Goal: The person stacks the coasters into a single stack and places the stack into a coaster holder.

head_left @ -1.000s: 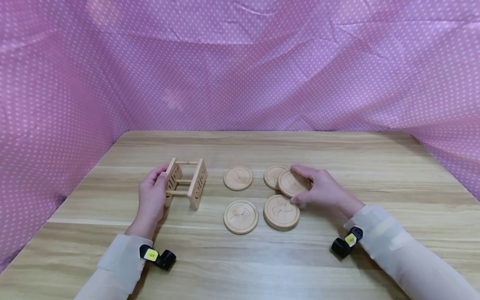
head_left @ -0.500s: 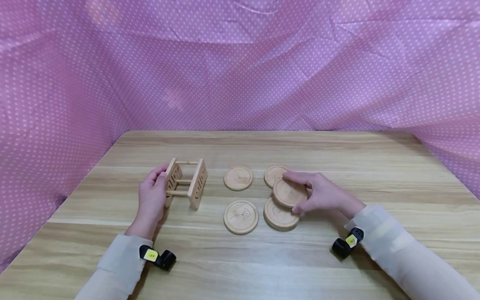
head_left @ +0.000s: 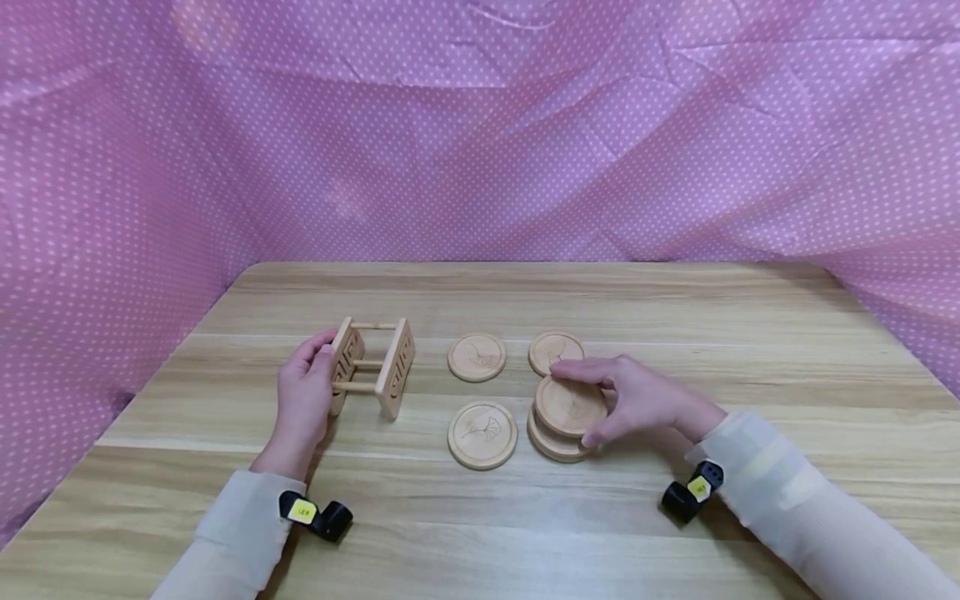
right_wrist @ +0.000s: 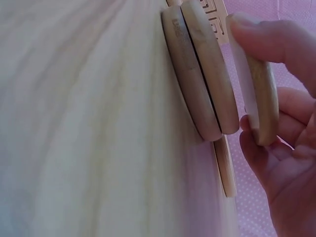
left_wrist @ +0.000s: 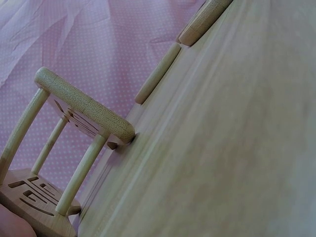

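My right hand [head_left: 637, 398] pinches a round wooden coaster [head_left: 572, 406] by its edge, thumb on the near side and fingers on the far side. In the right wrist view this coaster [right_wrist: 259, 94] hangs just above a stack of two coasters [right_wrist: 200, 69], with a gap between. The head view shows the held coaster covering most of that stack [head_left: 555, 448]. On the left, my left hand [head_left: 302, 396] grips the near side panel of a small wooden coaster rack [head_left: 396, 368], which has cut-out panels joined by dowels [left_wrist: 81, 173].
Three single coasters lie flat: a far-left coaster [head_left: 476, 357], a near-left coaster with a ginkgo leaf carving [head_left: 482, 434], and a far-right coaster [head_left: 556, 350] behind the stack. They rest on a wooden table [head_left: 420, 525], with a pink dotted cloth [head_left: 480, 150] hanging behind.
My right hand has brought the held coaster toward me and slightly left, from beside the far-right coaster to over the stack. The left hand and rack have stayed still.
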`<state>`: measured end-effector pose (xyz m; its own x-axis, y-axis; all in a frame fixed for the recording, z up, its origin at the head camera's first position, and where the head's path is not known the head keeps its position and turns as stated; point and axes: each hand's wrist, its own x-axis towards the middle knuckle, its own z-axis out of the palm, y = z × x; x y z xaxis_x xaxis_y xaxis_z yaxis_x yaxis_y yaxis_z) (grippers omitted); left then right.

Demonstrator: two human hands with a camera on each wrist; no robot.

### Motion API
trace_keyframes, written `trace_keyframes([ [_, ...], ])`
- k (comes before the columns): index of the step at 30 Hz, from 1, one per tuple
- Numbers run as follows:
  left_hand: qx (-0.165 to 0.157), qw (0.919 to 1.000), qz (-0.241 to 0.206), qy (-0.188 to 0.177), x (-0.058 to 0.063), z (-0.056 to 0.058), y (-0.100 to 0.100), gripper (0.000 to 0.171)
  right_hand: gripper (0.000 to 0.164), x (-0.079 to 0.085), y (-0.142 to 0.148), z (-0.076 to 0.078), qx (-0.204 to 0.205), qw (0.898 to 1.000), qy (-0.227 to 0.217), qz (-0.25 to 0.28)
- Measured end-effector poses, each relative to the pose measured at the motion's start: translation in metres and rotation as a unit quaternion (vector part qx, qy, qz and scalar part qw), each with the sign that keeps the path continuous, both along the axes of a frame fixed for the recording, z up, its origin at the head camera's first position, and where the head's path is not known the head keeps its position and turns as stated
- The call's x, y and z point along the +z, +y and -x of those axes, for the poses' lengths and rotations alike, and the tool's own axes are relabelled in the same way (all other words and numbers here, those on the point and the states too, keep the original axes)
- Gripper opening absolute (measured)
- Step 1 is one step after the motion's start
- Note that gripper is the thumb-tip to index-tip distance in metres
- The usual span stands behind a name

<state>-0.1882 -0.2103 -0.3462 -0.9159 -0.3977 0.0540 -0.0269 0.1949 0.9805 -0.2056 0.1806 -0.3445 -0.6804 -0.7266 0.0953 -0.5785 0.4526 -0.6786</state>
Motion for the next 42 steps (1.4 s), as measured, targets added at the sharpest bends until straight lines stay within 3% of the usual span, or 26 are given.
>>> trace_keyframes([
  [17,-0.003,0.9999,0.012,0.001,-0.0008,-0.0014,0.0000,0.038,0.087,0.0030,-0.0041,-0.0051,0.041,0.997,0.046,-0.040],
  [38,0.005,0.9999,0.005,-0.007,-0.0004,0.0008,0.0004,0.037,0.091,0.0005,-0.0038,-0.0023,0.066,0.995,0.059,-0.048],
  [42,0.005,0.9999,0.009,-0.008,-0.0008,0.0009,0.0006,0.037,0.091,0.0013,-0.0043,-0.0024,0.060,0.997,0.035,-0.036],
])
